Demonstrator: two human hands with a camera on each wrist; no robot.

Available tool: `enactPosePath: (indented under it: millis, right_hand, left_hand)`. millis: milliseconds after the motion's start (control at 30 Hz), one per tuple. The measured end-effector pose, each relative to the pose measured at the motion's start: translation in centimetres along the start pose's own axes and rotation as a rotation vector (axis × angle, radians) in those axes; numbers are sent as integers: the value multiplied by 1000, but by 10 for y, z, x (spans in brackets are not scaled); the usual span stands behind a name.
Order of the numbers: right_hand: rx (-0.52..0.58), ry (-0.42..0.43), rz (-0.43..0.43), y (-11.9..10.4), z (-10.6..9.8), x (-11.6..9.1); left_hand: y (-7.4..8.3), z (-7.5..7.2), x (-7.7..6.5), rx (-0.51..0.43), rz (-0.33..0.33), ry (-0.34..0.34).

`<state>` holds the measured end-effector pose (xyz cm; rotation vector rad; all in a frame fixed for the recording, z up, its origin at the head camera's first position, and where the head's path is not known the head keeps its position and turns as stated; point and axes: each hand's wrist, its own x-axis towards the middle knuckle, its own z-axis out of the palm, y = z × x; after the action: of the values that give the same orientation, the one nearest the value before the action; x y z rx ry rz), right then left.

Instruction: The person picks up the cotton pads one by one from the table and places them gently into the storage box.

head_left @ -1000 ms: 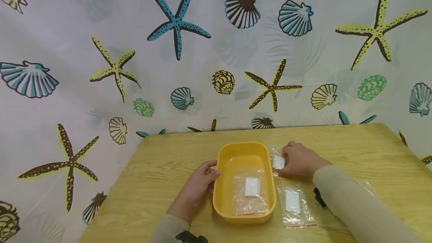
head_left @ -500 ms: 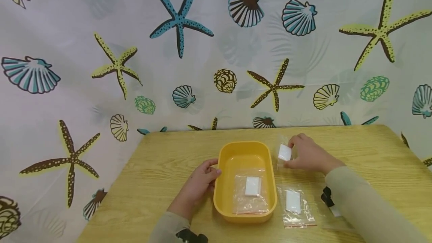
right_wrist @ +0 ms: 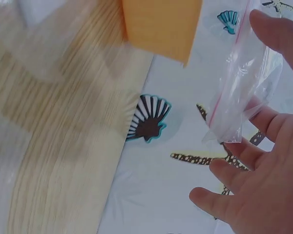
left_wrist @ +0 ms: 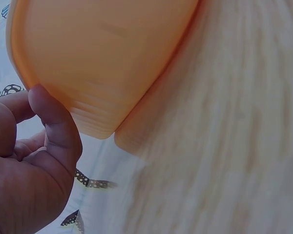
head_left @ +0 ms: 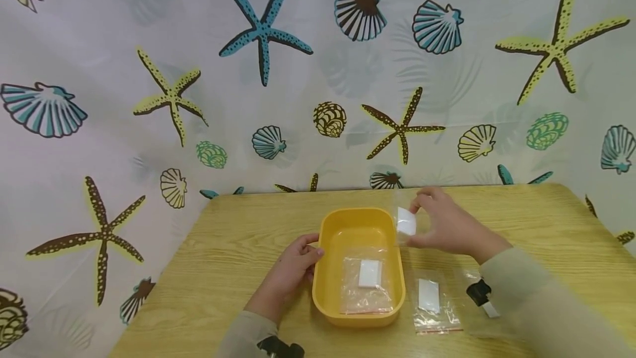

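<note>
My left hand (head_left: 294, 264) grips the left rim of a yellow plastic bin (head_left: 323, 305), thumb on the rim; the left wrist view shows the thumb and finger pinching the bin's edge. At the bin's upper right, my right hand (head_left: 447, 222) holds a clear zip bag (head_left: 406, 221) with a white rectangular piece inside, raised off the table. In the right wrist view the bag (right_wrist: 241, 83) hangs between thumb and fingers, its red seal line showing. A similar bag (head_left: 370, 274) lies inside the bin.
Another zip bag (head_left: 429, 296) with a white piece lies right of the bin. One more bag (head_left: 491, 309) is partly hidden under my right sleeve. The wooden table (head_left: 248, 236) ends at a shell-and-starfish patterned cloth (head_left: 298, 70) behind.
My right hand has lifted the zip bag off the table and moved it a little back, then left toward the bin's rim. My left hand stays on the bin.
</note>
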<state>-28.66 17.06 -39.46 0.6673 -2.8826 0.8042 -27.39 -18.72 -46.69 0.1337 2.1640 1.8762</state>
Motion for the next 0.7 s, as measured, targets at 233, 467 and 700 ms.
enactPosePath:
  millis: [233, 467, 700]
  right_hand:
    - [16, 14, -34, -22, 8, 0]
    - [-8, 11, -104, -45, 23, 7]
    - [-52, 18, -126, -64, 37, 12]
  left_hand:
    - [0, -1, -1, -4, 0, -1]
    - [1, 0, -1, 2, -4, 10]
    - [0, -1, 0, 7, 7, -5]
